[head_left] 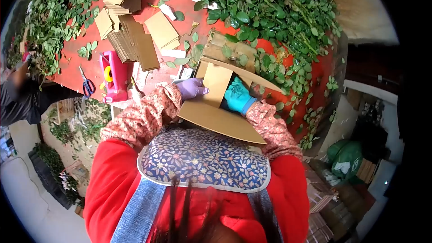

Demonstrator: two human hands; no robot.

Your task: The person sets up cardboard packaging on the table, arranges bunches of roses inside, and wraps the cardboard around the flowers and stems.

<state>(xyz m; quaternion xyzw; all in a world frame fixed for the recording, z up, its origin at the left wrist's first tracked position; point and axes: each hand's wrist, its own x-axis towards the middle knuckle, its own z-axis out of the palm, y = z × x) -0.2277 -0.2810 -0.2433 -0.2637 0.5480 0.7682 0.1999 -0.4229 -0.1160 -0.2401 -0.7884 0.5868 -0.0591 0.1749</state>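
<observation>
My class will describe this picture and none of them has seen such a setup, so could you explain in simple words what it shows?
There is no robot here: a person works with their own two hands, both gloved. The single picture comes from a camera on their head, looking forward and down, so the wide lens bends the edges.

The left hand, in purple, holds the folded cardboard. The right hand, in teal, reaches into it; its fingers are partly hidden.

On the red table lie leafy stems, flat cardboard pieces, a pink tape dispenser and scissors. Part of another person shows at the left edge.
</observation>
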